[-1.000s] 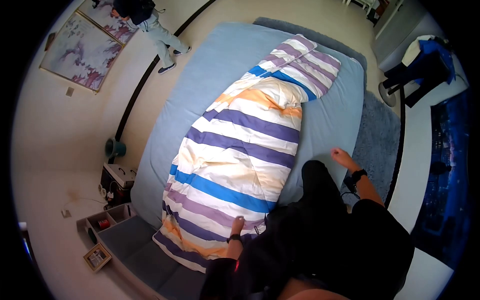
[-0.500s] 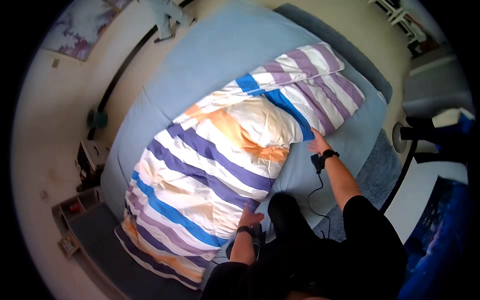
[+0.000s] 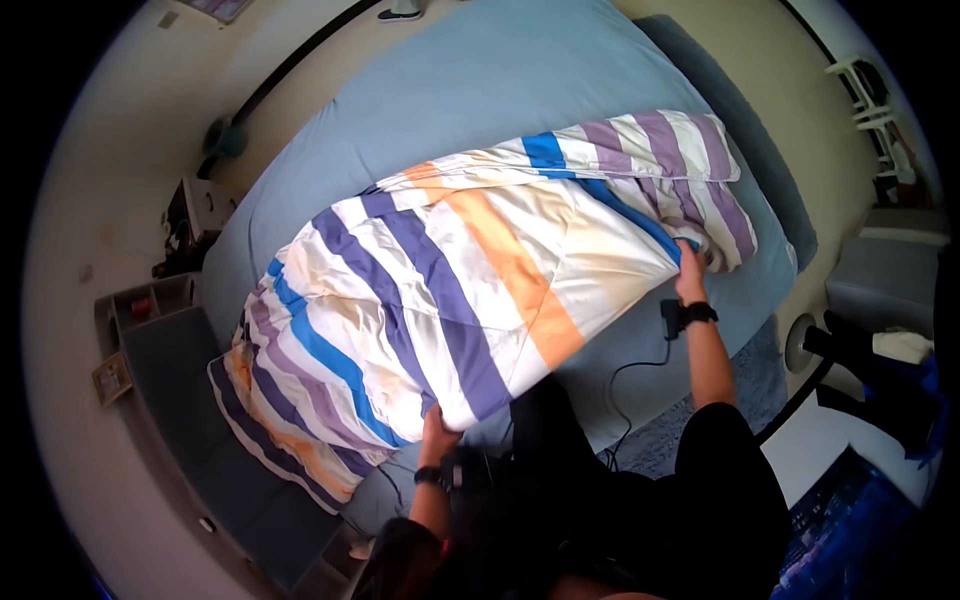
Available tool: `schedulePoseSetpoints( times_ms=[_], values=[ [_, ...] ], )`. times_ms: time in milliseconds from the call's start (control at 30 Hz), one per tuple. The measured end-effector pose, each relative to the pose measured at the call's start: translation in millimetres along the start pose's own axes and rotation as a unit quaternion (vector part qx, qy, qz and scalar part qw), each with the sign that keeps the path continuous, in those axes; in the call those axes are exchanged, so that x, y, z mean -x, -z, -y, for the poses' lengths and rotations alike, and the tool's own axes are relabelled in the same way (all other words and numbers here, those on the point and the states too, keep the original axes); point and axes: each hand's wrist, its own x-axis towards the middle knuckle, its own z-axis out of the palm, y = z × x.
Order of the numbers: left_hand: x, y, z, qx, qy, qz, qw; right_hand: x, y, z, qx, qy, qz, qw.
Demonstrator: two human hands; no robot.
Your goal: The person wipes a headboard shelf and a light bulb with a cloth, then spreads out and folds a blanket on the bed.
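A striped quilt point(image 3: 480, 270) in white, purple, blue and orange lies lengthwise across the bed point(image 3: 450, 90), which has a light blue sheet. My left hand point(image 3: 436, 436) is closed on the quilt's near edge, by a purple stripe. Farther right, my right hand point(image 3: 690, 268) grips the same edge at the blue stripe. Between my two hands the edge is pulled taut. Both wrists wear black bands, and a small black device with a cable hangs at the right one.
A grey headboard point(image 3: 200, 440) with a shelf stands at the left, beside a bedside cabinet point(image 3: 200, 210). A stool with clothes point(image 3: 880, 390) is at the right. Another person's shoe point(image 3: 400, 16) shows beyond the bed. A grey rug point(image 3: 750, 380) borders the bed.
Both hands have closed on the quilt's near edge and drawn it straight. The right hand has moved right, the left one left and down. The view has shifted, and less of the other person shows.
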Motion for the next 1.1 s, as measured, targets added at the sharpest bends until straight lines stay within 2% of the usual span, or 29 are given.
schedulePoseSetpoints(
  times_ms=[67,100,133,167,200,233,267,300,333,367,400,433,467,500,533,567,600,633,667,700,733,767,800,867,900,967,1000,1033,1100],
  values=[
    [49,34,-30,0.064,-0.027,0.006,0.998,75,-22,83,0.011,0.041,0.002,0.999],
    [63,42,-1,0.044,-0.04,0.017,0.998,99,-14,99,-0.023,0.021,-0.003,1.0],
    [76,50,28,0.024,-0.055,0.026,0.998,118,1,97,-0.018,0.051,-0.027,0.998],
    [85,59,28,-0.004,-0.074,0.07,0.995,135,20,92,0.01,0.029,-0.065,0.997],
    [86,50,118,0.122,0.046,0.147,0.981,151,34,83,0.012,0.049,-0.093,0.994],
    [87,41,203,0.228,0.181,0.19,0.938,163,57,64,0.062,0.029,-0.103,0.992],
    [99,53,195,0.096,0.081,0.2,0.972,161,92,21,0.112,0.012,-0.114,0.987],
    [110,61,181,0.095,0.084,0.2,0.971,166,121,-24,0.185,-0.02,-0.116,0.976],
    [122,61,168,0.083,0.093,0.155,0.98,182,138,-49,0.297,-0.003,-0.085,0.951],
    [120,59,167,0.077,0.095,0.132,0.984,201,135,-45,0.318,-0.21,-0.067,0.922],
    [118,57,164,0.072,0.097,0.108,0.987,191,137,-54,0.317,-0.207,-0.067,0.923],
    [114,53,172,0.213,0.214,0.108,0.947,181,136,-64,0.437,-0.324,0.063,0.837],
    [114,51,181,0.345,0.329,0.103,0.873,174,139,-74,0.533,-0.429,0.19,0.704],
    [111,54,187,0.463,0.43,0.094,0.769,153,126,-76,0.679,-0.29,0.312,0.599],
    [109,57,188,0.459,0.431,0.095,0.771,127,102,-73,0.778,-0.131,0.412,0.456],
    [112,56,186,0.268,0.2,0.099,0.937,112,83,-86,0.782,0.031,0.285,0.554],
    [107,56,180,0.374,0.327,0.111,0.861,97,44,-70,0.727,0.171,0.211,0.63],
    [102,57,172,0.46,0.453,0.089,0.758,87,7,-55,0.665,0.36,0.165,0.633],
    [94,61,150,0.461,0.455,0.091,0.757,96,-45,-14,0.671,0.384,0.159,0.615],
    [95,67,121,0.346,0.383,0.146,0.844,89,-75,-6,0.681,0.39,0.171,0.597],
    [101,69,107,0.22,0.303,0.197,0.906,69,-93,-22,0.682,0.425,0.157,0.574],
    [107,65,126,0.221,0.309,0.201,0.903,64,-112,-16,0.689,0.421,0.176,0.563],
    [111,62,162,0.243,0.294,0.161,0.91,59,-127,-21,0.725,0.433,0.149,0.515],
    [111,67,193,0.261,0.275,0.117,0.918,21,-133,-63,0.709,0.534,0.086,0.453],
    [109,72,200,0.259,0.262,0.077,0.926,17,-142,-62,0.708,0.534,0.086,0.454],
    [104,88,138,0.406,0.344,-0.058,0.845,24,-151,-48,0.776,0.302,0.266,0.486],
    [100,97,106,0.403,0.348,-0.057,0.845,38,-151,-45,0.776,0.297,0.268,0.487],
    [95,102,83,0.389,0.348,-0.056,0.851,58,-147,-37,0.748,0.318,0.318,0.488],
    [69,97,68,0.366,0.326,-0.044,0.871,110,-136,-14,0.703,0.32,0.393,0.5]
  ],
)
